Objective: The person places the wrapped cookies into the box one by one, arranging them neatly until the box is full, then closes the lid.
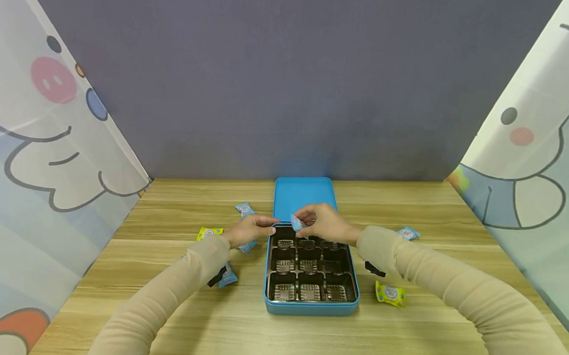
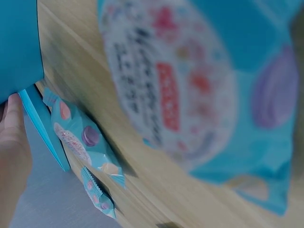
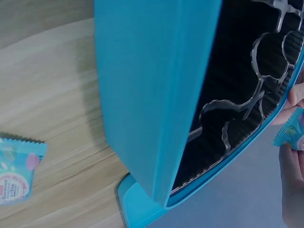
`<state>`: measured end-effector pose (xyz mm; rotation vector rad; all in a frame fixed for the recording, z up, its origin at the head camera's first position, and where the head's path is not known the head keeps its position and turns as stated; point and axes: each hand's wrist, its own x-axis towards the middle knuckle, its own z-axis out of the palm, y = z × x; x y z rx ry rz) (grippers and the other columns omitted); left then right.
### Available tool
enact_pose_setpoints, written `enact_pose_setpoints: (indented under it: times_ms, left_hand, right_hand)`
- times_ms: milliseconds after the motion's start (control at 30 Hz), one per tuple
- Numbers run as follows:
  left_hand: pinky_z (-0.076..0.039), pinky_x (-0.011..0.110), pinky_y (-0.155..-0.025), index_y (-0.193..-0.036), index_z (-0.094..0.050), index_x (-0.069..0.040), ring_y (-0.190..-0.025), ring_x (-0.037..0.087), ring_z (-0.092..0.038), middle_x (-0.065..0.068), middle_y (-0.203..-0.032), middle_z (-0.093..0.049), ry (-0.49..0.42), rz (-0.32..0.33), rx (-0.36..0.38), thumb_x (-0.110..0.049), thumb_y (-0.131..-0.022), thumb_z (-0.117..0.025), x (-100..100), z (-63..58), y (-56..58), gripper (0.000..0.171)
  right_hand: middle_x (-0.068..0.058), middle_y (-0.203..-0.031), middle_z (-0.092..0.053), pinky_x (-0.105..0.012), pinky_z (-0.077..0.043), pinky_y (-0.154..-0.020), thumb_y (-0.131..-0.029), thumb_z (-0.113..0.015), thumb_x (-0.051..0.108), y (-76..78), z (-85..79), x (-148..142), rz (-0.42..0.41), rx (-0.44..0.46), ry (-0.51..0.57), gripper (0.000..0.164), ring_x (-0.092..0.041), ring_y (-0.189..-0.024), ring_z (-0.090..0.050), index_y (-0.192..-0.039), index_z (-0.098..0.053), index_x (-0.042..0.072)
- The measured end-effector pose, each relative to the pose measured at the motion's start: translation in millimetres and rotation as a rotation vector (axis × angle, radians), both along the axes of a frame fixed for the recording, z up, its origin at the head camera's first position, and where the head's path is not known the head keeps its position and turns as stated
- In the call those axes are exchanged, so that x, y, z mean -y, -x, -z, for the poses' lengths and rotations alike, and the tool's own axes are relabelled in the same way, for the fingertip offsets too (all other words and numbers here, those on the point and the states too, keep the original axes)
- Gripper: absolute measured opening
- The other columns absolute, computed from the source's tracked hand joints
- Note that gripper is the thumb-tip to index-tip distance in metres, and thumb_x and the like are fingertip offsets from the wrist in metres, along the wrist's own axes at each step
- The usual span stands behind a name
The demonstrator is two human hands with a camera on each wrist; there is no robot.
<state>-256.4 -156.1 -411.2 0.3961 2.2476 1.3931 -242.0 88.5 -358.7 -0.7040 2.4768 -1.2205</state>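
Observation:
A blue box [image 1: 310, 308] with a dark plastic tray [image 1: 294, 279] of several compartments stands in the middle of the table. My right hand [image 1: 327, 222] pinches a small blue wrapped packet [image 1: 298, 223] between thumb and fingers, over the box's back row. In the right wrist view this packet [image 3: 290, 130] shows at the right edge beyond the rim. At the back left corner, my left hand [image 1: 250, 229] touches the box rim with fairly straight fingers. The tray compartments in sight hold nothing; parts of the back row are hidden by the right hand.
Behind the box lies its blue lid [image 1: 305, 194]. Blue packets [image 1: 228, 276] and a yellow one [image 1: 210, 232] lie left of the box, partly under the left arm. Right of it are a yellow packet [image 1: 391, 294] and a blue packet [image 1: 408, 233]. A grey panel [image 1: 289, 81] rises behind the table.

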Motion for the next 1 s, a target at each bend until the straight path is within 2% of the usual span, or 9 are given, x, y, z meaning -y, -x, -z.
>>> enact_pose_setpoints:
  times_ms: [267,467,767,1000]
  left_hand:
    - [-0.037,0.047,-0.105,-0.133,-0.05,-0.016,-0.129,0.031,-0.039,0.01,-0.143,-0.039,0.008,0.001,-0.006,-0.023,-0.094,-0.054,-1.0,1.1,-0.5,0.04]
    - [-0.039,0.046,-0.103,-0.132,-0.05,-0.015,-0.127,0.03,-0.043,0.01,-0.142,-0.041,-0.009,0.0,0.002,-0.023,-0.093,-0.055,-2.0,2.5,-0.4,0.04]
    - [-0.039,0.046,-0.103,-0.133,-0.049,-0.015,-0.127,0.03,-0.042,0.01,-0.142,-0.041,-0.009,0.003,0.004,-0.021,-0.094,-0.053,-1.2,2.9,-1.5,0.04]
    - [-0.039,0.046,-0.104,-0.134,-0.048,-0.012,-0.127,0.031,-0.043,0.011,-0.14,-0.042,-0.017,0.011,-0.011,-0.021,-0.095,-0.052,-1.4,2.4,-2.5,0.04]
  right_hand:
    - [-0.006,-0.111,-0.062,-0.029,-0.051,-0.087,-0.076,-0.075,0.016,-1.5,0.1,9.1,0.038,0.007,-0.008,0.046,-0.021,-0.103,-0.06,-0.119,-0.058,0.008]
    - [-0.007,-0.109,-0.062,-0.029,-0.051,-0.084,-0.076,-0.075,0.014,-3.3,2.8,17.3,0.037,0.023,0.002,0.045,-0.02,-0.1,-0.06,-0.117,-0.058,0.007]
    - [-0.009,-0.106,-0.062,-0.028,-0.052,-0.081,-0.076,-0.075,0.008,-3.5,11.8,22.7,0.035,0.062,0.03,0.043,-0.026,-0.1,-0.06,-0.115,-0.058,0.005]
    - [-0.01,-0.107,-0.061,-0.026,-0.052,-0.08,-0.076,-0.074,0.009,-2.7,13.2,26.7,0.044,0.041,0.026,0.044,-0.022,-0.098,-0.06,-0.116,-0.057,0.003]
